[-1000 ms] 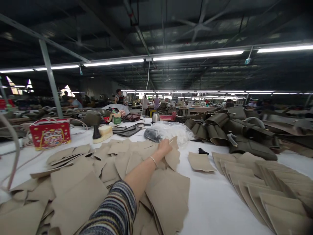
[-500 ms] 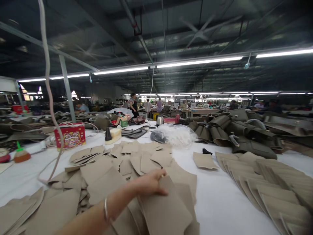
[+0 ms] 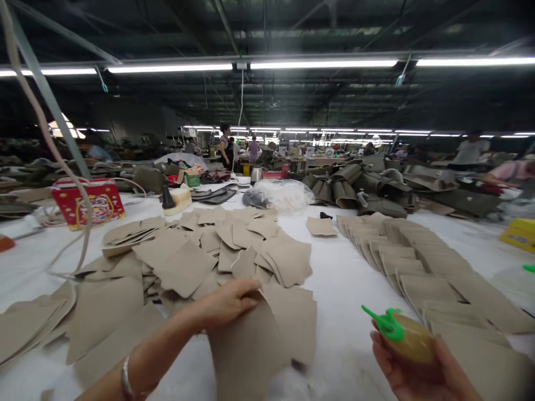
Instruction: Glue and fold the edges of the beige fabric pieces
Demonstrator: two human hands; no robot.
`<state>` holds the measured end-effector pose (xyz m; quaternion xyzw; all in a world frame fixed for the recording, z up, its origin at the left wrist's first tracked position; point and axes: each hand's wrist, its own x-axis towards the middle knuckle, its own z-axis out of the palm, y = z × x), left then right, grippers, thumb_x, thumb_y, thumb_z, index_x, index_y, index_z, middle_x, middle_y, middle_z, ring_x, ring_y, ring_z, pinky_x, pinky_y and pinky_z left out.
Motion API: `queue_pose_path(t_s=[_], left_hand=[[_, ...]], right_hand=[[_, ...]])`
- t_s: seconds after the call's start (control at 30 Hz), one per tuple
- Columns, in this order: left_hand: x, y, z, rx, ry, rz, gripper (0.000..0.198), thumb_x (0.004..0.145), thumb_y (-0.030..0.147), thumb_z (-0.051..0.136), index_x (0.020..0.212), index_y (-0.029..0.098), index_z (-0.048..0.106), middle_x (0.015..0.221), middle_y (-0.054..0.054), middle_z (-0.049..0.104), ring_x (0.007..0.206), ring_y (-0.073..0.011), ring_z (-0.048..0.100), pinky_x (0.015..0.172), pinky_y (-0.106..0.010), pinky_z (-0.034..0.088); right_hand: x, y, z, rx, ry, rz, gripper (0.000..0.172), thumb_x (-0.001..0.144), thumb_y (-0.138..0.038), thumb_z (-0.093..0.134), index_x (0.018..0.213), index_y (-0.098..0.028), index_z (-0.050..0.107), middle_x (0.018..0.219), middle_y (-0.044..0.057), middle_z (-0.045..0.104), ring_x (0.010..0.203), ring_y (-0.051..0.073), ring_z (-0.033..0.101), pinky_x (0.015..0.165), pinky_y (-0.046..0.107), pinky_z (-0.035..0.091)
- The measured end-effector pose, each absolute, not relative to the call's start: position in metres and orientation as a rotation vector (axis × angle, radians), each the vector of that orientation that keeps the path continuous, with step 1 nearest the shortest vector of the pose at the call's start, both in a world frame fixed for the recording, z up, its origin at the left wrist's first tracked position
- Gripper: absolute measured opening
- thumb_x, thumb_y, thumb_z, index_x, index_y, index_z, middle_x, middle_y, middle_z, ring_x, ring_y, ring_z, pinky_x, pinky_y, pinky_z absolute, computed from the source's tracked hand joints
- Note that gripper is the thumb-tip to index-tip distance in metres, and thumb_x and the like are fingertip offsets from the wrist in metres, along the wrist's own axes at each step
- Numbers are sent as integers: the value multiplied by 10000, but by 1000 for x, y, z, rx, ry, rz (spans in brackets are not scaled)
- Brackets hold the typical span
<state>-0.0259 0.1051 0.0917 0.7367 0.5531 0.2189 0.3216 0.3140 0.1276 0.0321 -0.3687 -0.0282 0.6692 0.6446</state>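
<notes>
My left hand (image 3: pixel 232 303), with a silver bangle on its wrist, pinches the top edge of a flat taupe leather piece (image 3: pixel 246 356). The piece hangs tilted in front of me, over a loose heap of similar cut pieces (image 3: pixel 179 264). At the lower right, my right hand (image 3: pixel 418 367) is wrapped round a squeeze bottle (image 3: pixel 416 340) of amber liquid. Its green nozzle points up and to the left. Beside that hand, overlapping leather pieces (image 3: pixel 401 262) lie fanned out in rows on the white table.
A red patterned box (image 3: pixel 90 203) with a cable stands at the left. Further back are a cream block (image 3: pixel 178 200), a clear plastic bag (image 3: pixel 288 195) and dark leather items (image 3: pixel 351 184). A yellow box (image 3: pixel 518 234) is at the right edge. People work in the background.
My right hand has come into view at the lower right, holding the squeeze bottle. My left hand has drawn the leather piece nearer and to the left. The view has tilted down.
</notes>
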Motion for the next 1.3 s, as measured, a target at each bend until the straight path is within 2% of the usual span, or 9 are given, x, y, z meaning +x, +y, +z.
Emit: queue_pose_path(t_s=[0.2, 0.37, 0.47, 0.6, 0.73, 0.83, 0.93, 1.13, 1.3], left_hand=[[-25, 60, 68, 2227, 1694, 16, 262, 730, 72, 472, 845, 219, 656, 887, -38, 631, 902, -226, 564, 854, -356, 397], [5, 23, 31, 1941, 2190, 225, 562, 769, 293, 633, 1308, 225, 487, 1317, -114, 457, 1196, -294, 404, 1009, -435, 332], [16, 2, 14, 1707, 2262, 145, 675, 783, 369, 591, 1389, 139, 399, 1434, -162, 345, 1299, -334, 295, 1073, -460, 285], [3, -14, -2, 1881, 2014, 179, 649, 650, 139, 542, 1298, 181, 518, 1435, -108, 381, 1294, -302, 329, 1094, -405, 285], [-23, -26, 1, 1965, 1610, 460, 379, 636, 59, 444, 871, 237, 682, 1195, -10, 579, 1110, -168, 513, 963, -217, 404], [-25, -34, 11, 1781, 1923, 594, 367, 764, 118, 430, 1050, 222, 636, 1161, -53, 548, 1067, -181, 524, 933, -261, 432], [-12, -35, 17, 1670, 2240, 429, 450, 819, 212, 499, 1267, 179, 510, 1181, -114, 493, 1102, -247, 484, 959, -360, 425], [2, -21, 20, 1669, 2298, 105, 413, 820, 117, 473, 1231, 156, 499, 1116, -116, 487, 1058, -247, 502, 904, -358, 453], [4, -8, 34, 1672, 2270, 4, 306, 834, 135, 482, 1138, 123, 521, 1100, -136, 501, 1024, -270, 533, 883, -391, 471]], right_hand=[[275, 98, 41, -785, -418, 1590, 319, 758, -365, 717, 1050, -239, 685, 1208, 66, 630, 907, 292, 651, 659, 420, 616], [246, 77, 35, -787, -622, 1637, 282, 829, -340, 662, 1091, -238, 663, 1091, 65, 675, 899, 246, 650, 719, 322, 594], [242, 77, 28, -834, -691, 1677, 364, 776, -360, 706, 1111, -230, 648, 1072, 84, 680, 933, 249, 638, 765, 288, 567], [240, 83, 23, -883, -823, 1689, 518, 710, -426, 753, 1168, -239, 598, 1073, 92, 673, 969, 258, 622, 801, 265, 536], [231, 84, 25, -905, -1078, 1593, 566, 689, -449, 775, 1170, -246, 557, 972, 73, 676, 864, 227, 630, 720, 227, 532], [223, 82, 25, -908, -1196, 1523, 575, 696, -441, 767, 1183, -252, 525, 928, 56, 668, 835, 234, 626, 721, 262, 531], [217, 81, 25, -945, -1295, 1453, 576, 720, -464, 739, 1196, -236, 508, 948, 68, 662, 855, 266, 630, 739, 311, 534], [216, 79, 24, -990, -1464, 1253, 557, 725, -483, 721, 1174, -219, 524, 1049, 95, 639, 882, 288, 631, 747, 324, 520], [216, 79, 25, -1018, -1531, 1262, 578, 732, -505, 716, 1188, -250, 471, 1110, 43, 596, 950, 242, 598, 801, 247, 458]])
